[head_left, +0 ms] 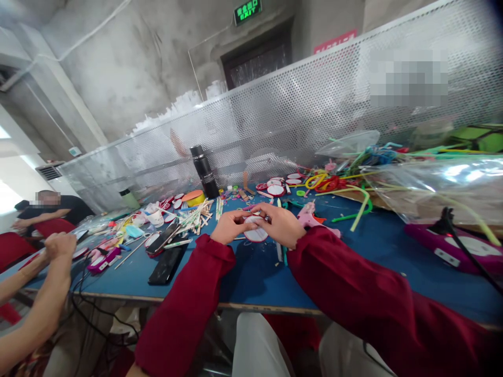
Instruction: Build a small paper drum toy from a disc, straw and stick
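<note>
In front of me, above the blue table (243, 283), I hold a round white disc with a red rim (256, 234). My left hand (231, 226) is closed on its left side, thumb over the top. My right hand (280, 224) pinches the disc from the right, and the fingertips of both hands nearly meet at its upper edge. Fingers cover that edge, so any small part between them is hidden. A pink shaped piece (314, 220) lies just right of my right hand. Beyond my hands lie several similar red-rimmed discs (275, 190).
Left stand a black bottle (206, 173), a pile of flat sticks (196, 220) and a black phone (167, 266). Coloured tubes (359, 207) and a purple device with a cable (451, 251) lie right. A co-worker's hands (58, 246) are at far left. A perforated metal screen (275, 120) backs the table.
</note>
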The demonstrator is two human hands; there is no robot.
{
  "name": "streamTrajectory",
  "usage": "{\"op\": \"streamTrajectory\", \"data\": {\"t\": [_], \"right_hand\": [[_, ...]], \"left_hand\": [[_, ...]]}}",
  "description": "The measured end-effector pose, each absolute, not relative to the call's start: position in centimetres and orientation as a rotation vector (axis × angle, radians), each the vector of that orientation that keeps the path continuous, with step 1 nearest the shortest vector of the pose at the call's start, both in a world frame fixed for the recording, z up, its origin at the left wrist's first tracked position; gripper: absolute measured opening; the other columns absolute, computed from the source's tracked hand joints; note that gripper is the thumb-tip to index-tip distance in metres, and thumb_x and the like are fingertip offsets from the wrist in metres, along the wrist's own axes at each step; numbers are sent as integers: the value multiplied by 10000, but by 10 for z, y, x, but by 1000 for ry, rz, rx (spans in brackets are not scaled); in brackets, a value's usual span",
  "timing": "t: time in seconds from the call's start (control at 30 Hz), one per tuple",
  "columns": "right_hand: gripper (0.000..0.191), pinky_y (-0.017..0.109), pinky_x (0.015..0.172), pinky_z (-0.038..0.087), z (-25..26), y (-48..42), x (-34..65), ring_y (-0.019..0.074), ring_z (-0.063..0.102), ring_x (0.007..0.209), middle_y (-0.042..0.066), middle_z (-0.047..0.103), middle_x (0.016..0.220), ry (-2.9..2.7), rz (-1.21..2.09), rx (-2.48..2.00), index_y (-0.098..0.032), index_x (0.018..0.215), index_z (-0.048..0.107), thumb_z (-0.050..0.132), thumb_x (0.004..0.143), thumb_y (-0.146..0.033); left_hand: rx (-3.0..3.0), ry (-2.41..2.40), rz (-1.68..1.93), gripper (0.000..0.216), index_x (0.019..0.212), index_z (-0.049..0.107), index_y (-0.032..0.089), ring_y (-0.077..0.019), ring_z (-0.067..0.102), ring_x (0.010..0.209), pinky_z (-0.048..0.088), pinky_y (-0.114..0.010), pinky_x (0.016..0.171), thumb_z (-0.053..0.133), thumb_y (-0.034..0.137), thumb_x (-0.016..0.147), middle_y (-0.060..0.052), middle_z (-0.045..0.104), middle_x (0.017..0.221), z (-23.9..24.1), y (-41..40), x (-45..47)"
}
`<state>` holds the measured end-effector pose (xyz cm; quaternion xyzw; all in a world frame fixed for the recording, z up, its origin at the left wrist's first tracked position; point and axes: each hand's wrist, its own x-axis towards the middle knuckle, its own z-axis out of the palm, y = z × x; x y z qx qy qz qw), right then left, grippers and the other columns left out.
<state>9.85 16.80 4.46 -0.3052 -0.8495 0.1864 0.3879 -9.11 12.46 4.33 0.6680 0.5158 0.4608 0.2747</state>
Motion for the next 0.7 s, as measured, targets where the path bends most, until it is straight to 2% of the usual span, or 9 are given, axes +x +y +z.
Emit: {"op": "streamTrajectory", "data": {"t": [0.17, 0.33, 0.53, 0.6, 0.7], "right_hand": [[312, 253, 605, 347, 44, 170, 99, 125, 550, 644, -22, 669, 811, -2109, 533, -761, -256, 1135, 621, 572, 828, -237], [324, 253, 603, 349, 43, 169, 98, 125, 547, 640, -28, 665, 798, -2117, 509, -764, -278, 1136, 631, 578, 822, -222], [351, 247, 599, 369, 44, 167, 97, 127, 553, 640, -26, 651, 763, -2123, 508, -728, -277, 1146, 649, 573, 817, -184], [363, 256, 625, 400, 44, 167, 97, 141, 585, 683, -19, 670, 785, -2131, 516, -724, -283, 1165, 653, 561, 829, -185], [375, 309, 797, 474, 42, 168, 96, 182, 649, 912, 1, 726, 1003, -2135, 564, -645, -306, 1171, 664, 528, 850, -169]], "left_hand": [[1791, 1413, 1314, 552, 1111, 727, 121, -89, 434, 551, 341, -222, 519, 807, 439, 667, -5, 594, 642, 44, 125, -94], [1857, 1424, 1277, 542, 1079, 736, 111, -96, 447, 589, 355, -231, 552, 801, 461, 671, -33, 634, 732, 44, 123, -93], [1946, 1488, 1271, 523, 1051, 750, 129, -102, 424, 583, 326, -235, 553, 776, 500, 684, -11, 606, 678, 46, 121, -92], [1942, 1484, 1283, 516, 1045, 751, 128, -105, 433, 591, 332, -237, 559, 769, 502, 691, -15, 618, 695, 46, 122, -92], [1980, 1499, 1246, 474, 993, 760, 131, -103, 427, 593, 321, -235, 560, 753, 510, 707, -3, 603, 678, 46, 122, -91]]}}
